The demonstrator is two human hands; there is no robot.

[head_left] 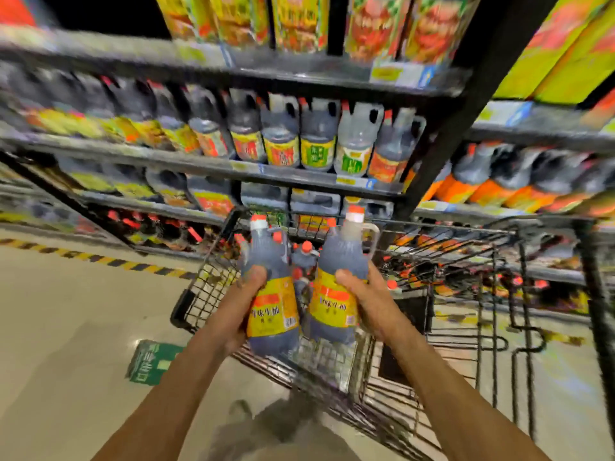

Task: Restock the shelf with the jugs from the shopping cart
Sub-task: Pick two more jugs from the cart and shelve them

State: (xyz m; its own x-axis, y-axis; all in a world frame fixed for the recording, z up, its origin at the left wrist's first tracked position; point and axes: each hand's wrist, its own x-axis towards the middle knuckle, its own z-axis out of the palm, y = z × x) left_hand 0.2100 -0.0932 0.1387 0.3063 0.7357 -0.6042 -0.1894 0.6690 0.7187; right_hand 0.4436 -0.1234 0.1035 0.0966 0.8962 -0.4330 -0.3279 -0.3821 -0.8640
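Note:
I hold two dark soy-sauce jugs with orange caps and yellow labels, upright above the shopping cart (213,287). My left hand (244,294) grips the left jug (271,304) from its left side. My right hand (361,294) grips the right jug (336,294) from its right side. More jugs (304,254) with orange caps stand in the cart's basket behind them. The shelf (206,166) ahead carries a row of similar dark jugs (281,138). The image is blurred by motion.
A black upright post (446,141) divides the shelving, with orange-labelled jugs (492,184) to its right. Tall boxed goods (299,21) fill the top shelf. Black-and-yellow floor tape (100,259) runs along the shelf base. A green floor sticker (151,361) lies left of the cart.

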